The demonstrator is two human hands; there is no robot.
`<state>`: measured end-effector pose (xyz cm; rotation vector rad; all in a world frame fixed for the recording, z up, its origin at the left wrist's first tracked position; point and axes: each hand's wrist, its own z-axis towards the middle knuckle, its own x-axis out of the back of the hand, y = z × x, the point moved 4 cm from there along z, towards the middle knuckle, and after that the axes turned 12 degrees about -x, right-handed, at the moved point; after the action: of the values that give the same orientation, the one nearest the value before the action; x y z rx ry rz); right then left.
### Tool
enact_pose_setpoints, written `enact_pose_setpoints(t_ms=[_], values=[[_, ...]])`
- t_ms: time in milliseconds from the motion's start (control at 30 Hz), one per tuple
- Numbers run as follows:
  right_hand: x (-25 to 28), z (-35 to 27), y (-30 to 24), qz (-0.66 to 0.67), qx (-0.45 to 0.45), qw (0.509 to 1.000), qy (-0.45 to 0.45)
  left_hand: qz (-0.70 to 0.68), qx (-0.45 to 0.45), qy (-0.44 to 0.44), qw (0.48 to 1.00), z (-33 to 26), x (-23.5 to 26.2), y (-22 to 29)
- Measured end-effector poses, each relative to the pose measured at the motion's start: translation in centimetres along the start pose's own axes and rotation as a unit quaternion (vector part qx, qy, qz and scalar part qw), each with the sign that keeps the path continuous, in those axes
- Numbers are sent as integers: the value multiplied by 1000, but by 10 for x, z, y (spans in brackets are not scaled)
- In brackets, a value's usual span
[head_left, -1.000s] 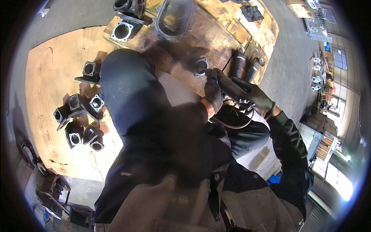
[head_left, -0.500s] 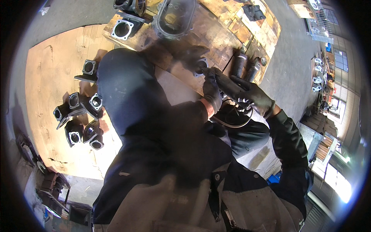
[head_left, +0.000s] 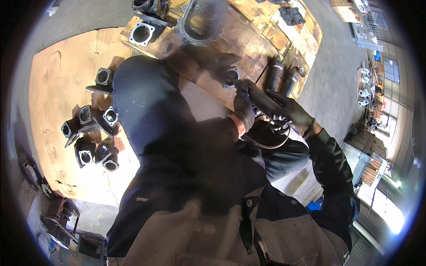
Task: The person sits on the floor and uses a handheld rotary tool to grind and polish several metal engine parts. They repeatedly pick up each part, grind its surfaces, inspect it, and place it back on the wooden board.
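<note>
Both of my hands wear dark gloves and are closed around a dark, cylindrical hand-held power tool [head_left: 262,100], its kind not clear. My left hand [head_left: 242,107] grips its front end, close to a dark metal casting [head_left: 230,77] with a pale square flange. Whether the tool's tip touches the flange is hidden by my fingers. Farther back on the tool, my right hand [head_left: 296,116] is wrapped round its body. A thin hose or cable [head_left: 270,145] loops below the hands. The casting rests on the wooden bench [head_left: 248,37], its left part dark and blurred.
Two dark cylindrical tools [head_left: 274,74] lie on the bench's right side. A clear oval cover or tray [head_left: 200,22] and flanged castings [head_left: 142,34] are at the far left of the bench. Several more castings [head_left: 85,114] stand on a wooden board [head_left: 53,146] left of my leg.
</note>
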<state>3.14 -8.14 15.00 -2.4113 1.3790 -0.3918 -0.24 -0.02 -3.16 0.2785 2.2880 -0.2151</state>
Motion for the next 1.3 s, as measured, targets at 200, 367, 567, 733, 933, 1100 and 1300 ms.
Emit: enact_pose_setpoints(t_ms=[200, 367, 567, 733, 933, 1100, 1300], values=[[-9, -4, -7, 3, -22, 1000, 13, 29, -33, 0, 999, 5, 4, 0], [-11, -4, -10, 27, -23, 999, 29, 1, -4, -21, 1000, 7, 1, 3], [-4, -13, -15, -14, -7, 999, 28, -13, -1, -47, 999, -2, -10, 2], [-8, -14, -14, -140, -2, 989, 51, -3, 46, 3, 999, -3, 0, -4], [-11, 6, -8, 24, -17, 999, 13, 10, -17, -12, 1000, 18, 9, 3], [-11, 4, -8, 16, 1, 1000, 16, 32, -7, -14, 999, 2, -4, 11], [-14, -13, -4, 58, -15, 998, 15, 19, 18, -23, 999, -16, -18, 13]])
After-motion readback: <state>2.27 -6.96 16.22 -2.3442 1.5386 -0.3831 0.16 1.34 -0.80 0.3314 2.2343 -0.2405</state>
